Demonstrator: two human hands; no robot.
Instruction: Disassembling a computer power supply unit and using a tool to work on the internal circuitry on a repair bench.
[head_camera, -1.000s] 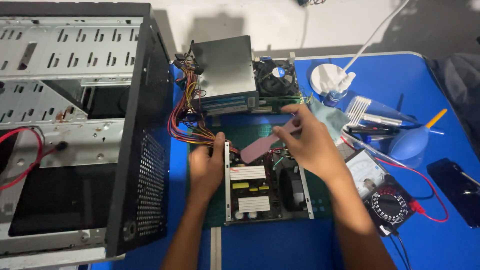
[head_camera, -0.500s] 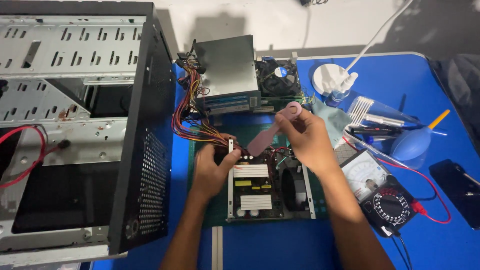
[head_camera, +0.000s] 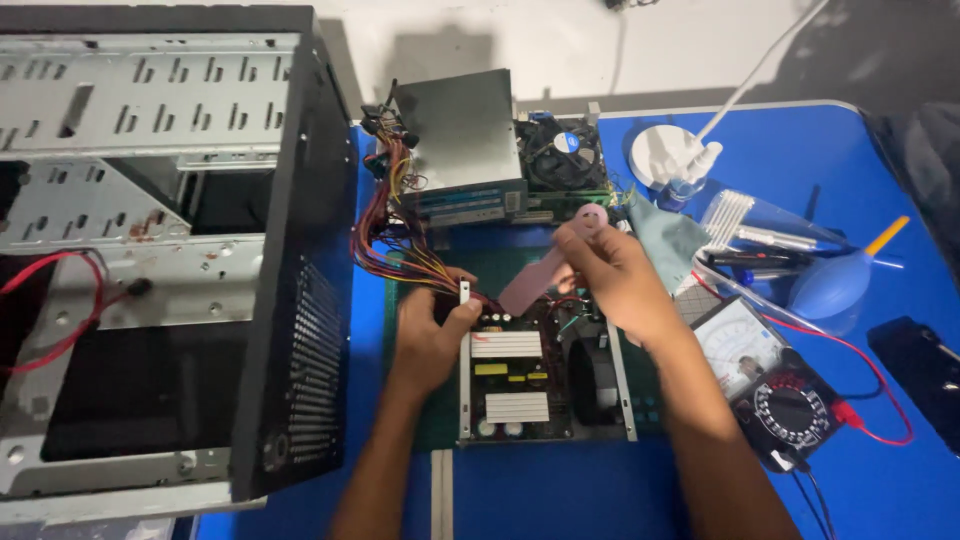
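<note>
Bracing open power supply with left hand; right hand pinches pink brush at 12 o'clock for reach.

- One open computer case, filling the left of the frame.
- One opened power supply, lower centre.
- One grey metal cover, upper centre.
- One cooling fan, just right of that cover.
- One analogue multimeter, lower right.
- One blue air blower, right.
- Two hands: left hand, right hand, centre.
</note>
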